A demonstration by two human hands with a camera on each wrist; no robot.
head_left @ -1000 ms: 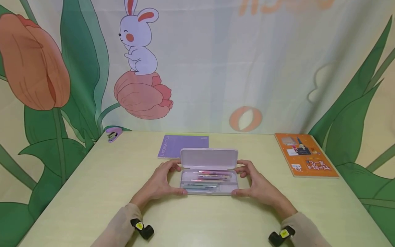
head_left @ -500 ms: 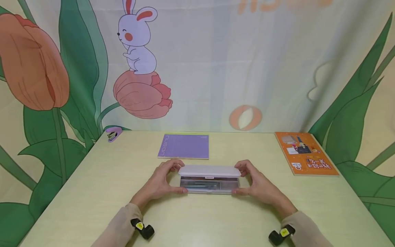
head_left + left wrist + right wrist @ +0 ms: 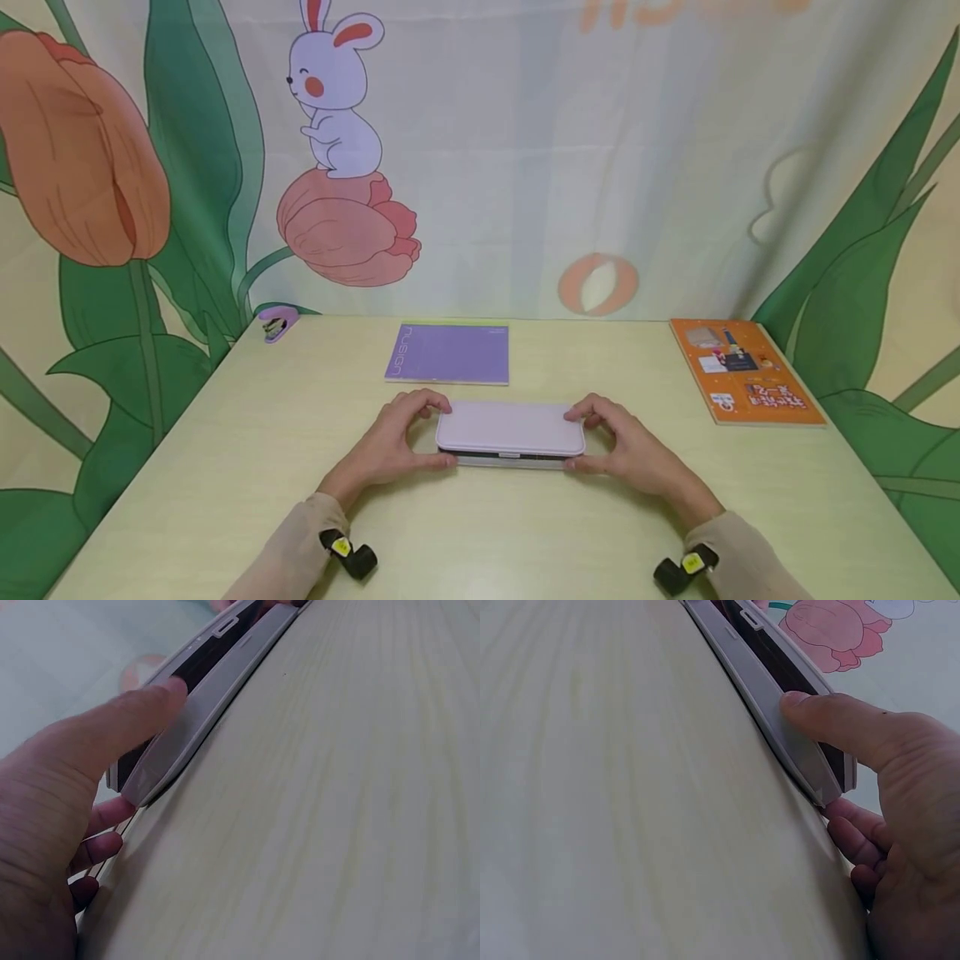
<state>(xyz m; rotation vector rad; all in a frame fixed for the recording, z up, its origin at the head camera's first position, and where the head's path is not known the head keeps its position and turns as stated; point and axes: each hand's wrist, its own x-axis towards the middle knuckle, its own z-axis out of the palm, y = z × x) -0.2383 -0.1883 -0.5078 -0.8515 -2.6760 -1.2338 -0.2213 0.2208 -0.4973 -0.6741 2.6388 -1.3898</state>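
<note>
A pale pencil case (image 3: 510, 427) lies on the table with its lid lowered almost flat. A narrow dark gap runs along its front, between lid and base, and its contents are hidden. At its left end my left hand (image 3: 390, 442) grips it, thumb at the front corner and index finger at the lid's back corner. My right hand (image 3: 626, 446) holds the right end in the same way. In the left wrist view the thumb (image 3: 150, 709) presses the front side near the gap. The right wrist view has the other thumb (image 3: 825, 712) on the front wall.
Behind the case lies a purple notebook (image 3: 450, 354). An orange book (image 3: 746, 371) rests at the back right of the table (image 3: 495, 533). A small purple stapler (image 3: 277, 323) sits in the far left corner. A printed curtain (image 3: 510, 150) hangs behind the table's back edge.
The pencil case's lid has swung forward and down from upright, covering the pens inside. Both index fingers have come over the lid's back corners, while the thumbs have stayed in front.
</note>
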